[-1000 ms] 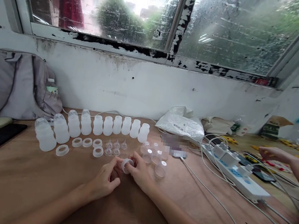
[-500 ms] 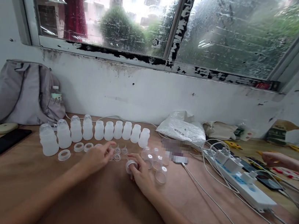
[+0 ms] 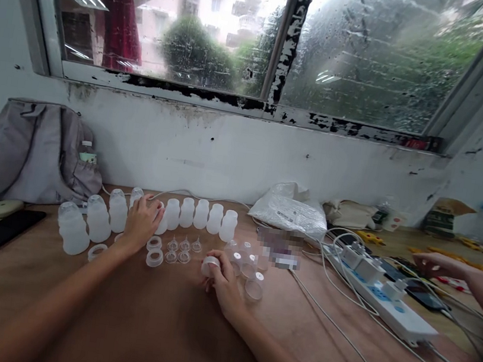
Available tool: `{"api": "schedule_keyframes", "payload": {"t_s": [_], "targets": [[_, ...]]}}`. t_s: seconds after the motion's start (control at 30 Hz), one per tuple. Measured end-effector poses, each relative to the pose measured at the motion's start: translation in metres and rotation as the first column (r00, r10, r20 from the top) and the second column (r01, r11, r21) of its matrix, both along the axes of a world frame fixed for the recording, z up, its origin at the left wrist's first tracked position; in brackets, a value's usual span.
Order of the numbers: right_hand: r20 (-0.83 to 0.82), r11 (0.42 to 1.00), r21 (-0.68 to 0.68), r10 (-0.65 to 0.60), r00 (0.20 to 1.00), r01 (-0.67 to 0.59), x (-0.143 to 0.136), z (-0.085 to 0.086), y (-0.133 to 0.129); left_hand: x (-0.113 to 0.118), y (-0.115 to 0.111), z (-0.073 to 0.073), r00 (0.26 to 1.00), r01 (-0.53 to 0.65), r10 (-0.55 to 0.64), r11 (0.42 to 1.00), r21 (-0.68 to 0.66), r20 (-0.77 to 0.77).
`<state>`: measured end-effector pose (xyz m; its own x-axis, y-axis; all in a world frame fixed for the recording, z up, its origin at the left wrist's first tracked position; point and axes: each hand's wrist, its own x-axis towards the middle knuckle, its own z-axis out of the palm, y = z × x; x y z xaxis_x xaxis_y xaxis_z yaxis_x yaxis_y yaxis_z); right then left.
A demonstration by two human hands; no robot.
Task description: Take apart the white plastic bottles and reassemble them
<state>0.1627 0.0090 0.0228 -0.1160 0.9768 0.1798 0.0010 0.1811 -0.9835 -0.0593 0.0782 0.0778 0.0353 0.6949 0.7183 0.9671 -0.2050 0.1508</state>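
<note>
right grip (image 3: 222, 283) pinching a ring cap (image 3: 210, 266), domed caps (image 3: 247, 266) just beside, left grip (image 3: 142, 221) around a bottle (image 3: 159, 217)

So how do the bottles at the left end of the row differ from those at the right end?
The left-end bottles wear clear domed caps; the right-end bottles stand with open necks. The left hand touches a bottle among the capped ones; none of the open ones is touched. Both are frosted white plastic, upright on the table.

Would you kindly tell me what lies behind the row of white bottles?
Behind the row of white bottles a white cable runs along the white wall. The left hand covers one bottle there.
</note>
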Motion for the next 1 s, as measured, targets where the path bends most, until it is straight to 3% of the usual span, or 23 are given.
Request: {"api": "schedule_keyframes", "payload": {"t_s": [0.1, 0.27, 0.33, 0.4, 0.5, 0.57, 0.7, 0.8, 0.9, 1.0], "targets": [[-0.073, 0.997, -0.055, 0.043, 0.996, -0.047, 0.001, 0.009, -0.007, 0.007, -0.031, 0.003, 0.968, 0.210, -0.228, 0.966, 0.152, 0.108], [-0.179, 0.988, -0.115, 0.083, 0.980, -0.104, -0.001, 0.008, -0.006, 0.022, -0.084, -0.009, 0.855, 0.514, -0.514, 0.858, 0.032, 0.066], [-0.168, 0.989, -0.130, 0.044, 0.985, -0.066, -0.002, 0.008, -0.005, 0.028, -0.094, -0.022, 0.791, 0.611, -0.611, 0.791, -0.006, 0.036], [-0.139, 0.991, -0.134, -0.003, 0.990, -0.016, -0.002, 0.009, -0.005, 0.033, -0.096, -0.035, 0.737, 0.672, -0.661, 0.740, -0.044, 0.137], [-0.135, 0.994, -0.113, -0.029, 0.990, 0.014, -0.003, 0.011, -0.006, 0.039, -0.092, -0.049, 0.697, 0.683, -0.597, 0.721, -0.115, 0.398], [-0.151, 0.996, -0.093, -0.018, 0.988, 0.004, -0.004, 0.010, -0.007, 0.040, -0.088, -0.053, 0.694, 0.680, -0.541, 0.709, -0.186, 0.476], [-0.173, 0.999, -0.026, -0.031, 0.984, 0.027, -0.005, 0.007, -0.006, 0.036, -0.084, -0.051, 0.706, 0.661, -0.455, 0.699, -0.273, 0.543], [-0.195, 0.998, 0.043, -0.044, 0.980, 0.053, -0.003, 0.006, -0.004, 0.033, -0.087, -0.046, 0.704, 0.678, -0.462, 0.663, -0.317, 0.539], [-0.159, 0.996, 0.084, -0.009, 0.987, 0.023, -0.002, 0.008, -0.004, 0.031, -0.091, -0.043, 0.689, 0.704, -0.469, 0.615, -0.356, 0.553], [-0.096, 0.994, 0.104, 0.034, 0.995, -0.024, 0.000, 0.010, -0.004, 0.031, -0.094, -0.040, 0.690, 0.701, -0.446, 0.609, -0.372, 0.570]]}}
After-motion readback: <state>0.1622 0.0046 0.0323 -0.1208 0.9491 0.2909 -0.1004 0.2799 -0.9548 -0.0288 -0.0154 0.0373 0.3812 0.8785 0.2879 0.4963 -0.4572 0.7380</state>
